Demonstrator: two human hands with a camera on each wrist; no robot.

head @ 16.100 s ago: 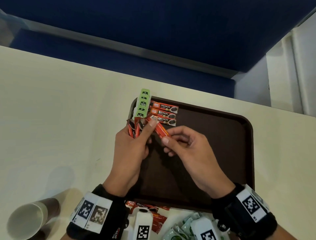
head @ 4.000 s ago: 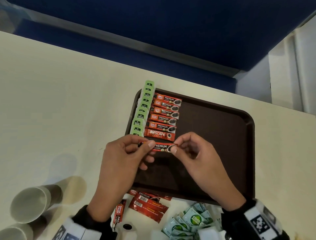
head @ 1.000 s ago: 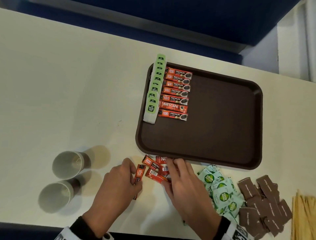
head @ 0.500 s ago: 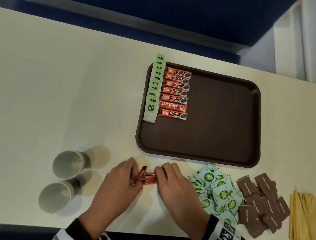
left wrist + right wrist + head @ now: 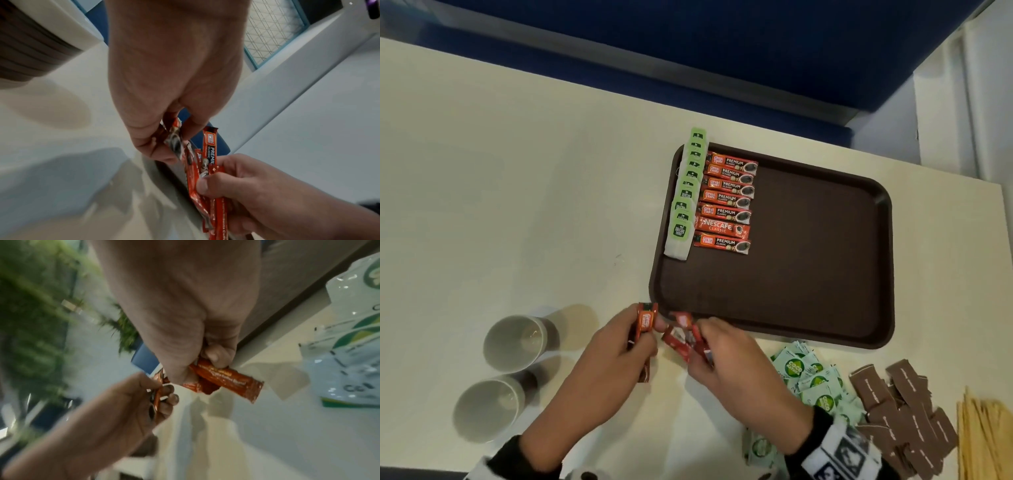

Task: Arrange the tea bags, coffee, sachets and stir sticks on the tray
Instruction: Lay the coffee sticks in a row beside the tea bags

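On the brown tray (image 5: 825, 274), a column of green tea bags (image 5: 685, 198) lies along the left rim, with a column of red coffee sticks (image 5: 726, 202) beside it. In front of the tray's near left corner, just above the table, both hands hold more coffee sticks. My left hand (image 5: 643, 330) grips a few orange-red sticks (image 5: 645, 322), also seen in the left wrist view (image 5: 173, 142). Close to its right, my right hand (image 5: 700, 337) grips a small bunch of red sticks (image 5: 683, 337), and one stick (image 5: 228, 382) pokes out under the thumb.
Two empty paper cups (image 5: 515, 342) (image 5: 486, 406) stand at the near left. Green-and-white sachets (image 5: 808, 377), brown sachets (image 5: 904, 411) and a pile of wooden stir sticks (image 5: 986, 442) lie along the near right edge. Most of the tray floor is bare.
The hands gathered the loose coffee sticks off the table and lifted them, now split between the two hands. Earlier, one more stick went into the tray's column.
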